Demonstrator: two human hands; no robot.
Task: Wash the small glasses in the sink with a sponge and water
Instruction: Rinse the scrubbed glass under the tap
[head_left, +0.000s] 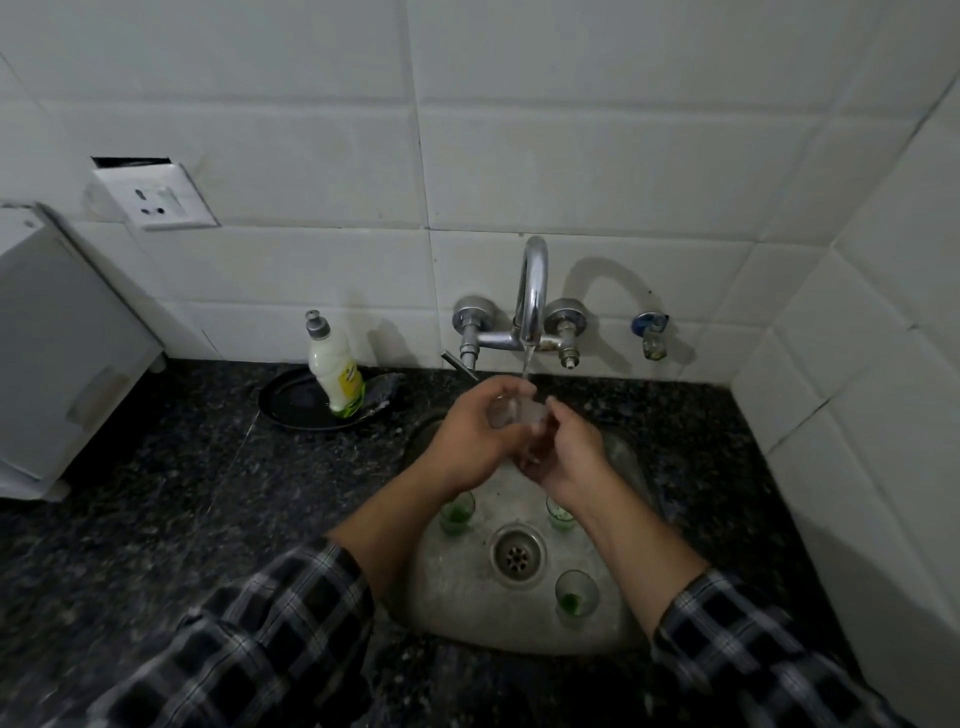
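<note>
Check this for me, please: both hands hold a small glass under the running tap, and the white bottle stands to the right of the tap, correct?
Not quite: the head view shows the white bottle left of the tap, on a dark plate on the counter. The rest is right: the left hand and right hand hold the small glass under the running tap.

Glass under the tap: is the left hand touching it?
Touching. The head view shows the left hand gripping the glass, fingers curled round it, under the running tap.
</note>
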